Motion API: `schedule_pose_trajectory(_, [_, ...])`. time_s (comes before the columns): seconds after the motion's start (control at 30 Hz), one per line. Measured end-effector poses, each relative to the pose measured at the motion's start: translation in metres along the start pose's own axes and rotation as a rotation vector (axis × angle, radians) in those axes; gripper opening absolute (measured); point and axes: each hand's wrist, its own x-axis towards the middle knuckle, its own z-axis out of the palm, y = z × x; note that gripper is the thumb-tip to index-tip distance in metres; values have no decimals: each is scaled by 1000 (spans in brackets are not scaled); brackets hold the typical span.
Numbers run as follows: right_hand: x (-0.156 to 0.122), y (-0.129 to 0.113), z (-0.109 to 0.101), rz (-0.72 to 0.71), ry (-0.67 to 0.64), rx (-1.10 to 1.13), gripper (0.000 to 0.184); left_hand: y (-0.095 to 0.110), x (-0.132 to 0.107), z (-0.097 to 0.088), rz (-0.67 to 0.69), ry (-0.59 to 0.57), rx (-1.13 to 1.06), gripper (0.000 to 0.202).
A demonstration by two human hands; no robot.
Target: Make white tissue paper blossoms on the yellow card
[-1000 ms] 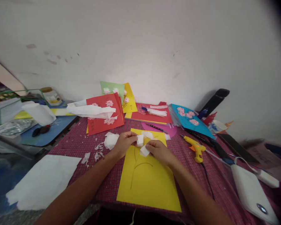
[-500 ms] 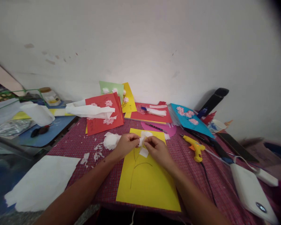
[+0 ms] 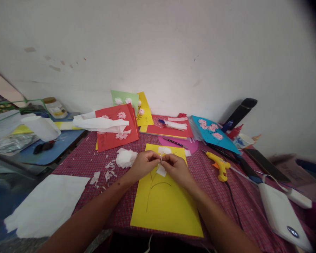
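Observation:
Over the upper part of a yellow sheet of paper, my two hands meet fingertip to fingertip. My left hand and my right hand are both closed, pinching a small twisted piece of white tissue paper between them. Fingers hide part of it. Two flat white tissue pieces lie on the yellow sheet: one tissue piece above the fingers, another tissue piece below. Dark curved pencil lines run down the sheet. Left of my left hand sits a crumpled white tissue pile with torn scraps around it.
A yellow glue gun with a cord lies at right, near a white power bank. Red cards with pink flowers lean at back left; a blue flower card stands back right. White paper lies at left.
My fingertips have drawn closer together, and the white tissue between them now looks smaller and more twisted. The yellow sheet stays in place.

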Motion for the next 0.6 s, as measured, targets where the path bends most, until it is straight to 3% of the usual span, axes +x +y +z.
schedule_pose_trajectory(0.6, [1, 0, -1, -44, 37, -57, 17, -2, 0, 0, 31, 8, 117, 11])
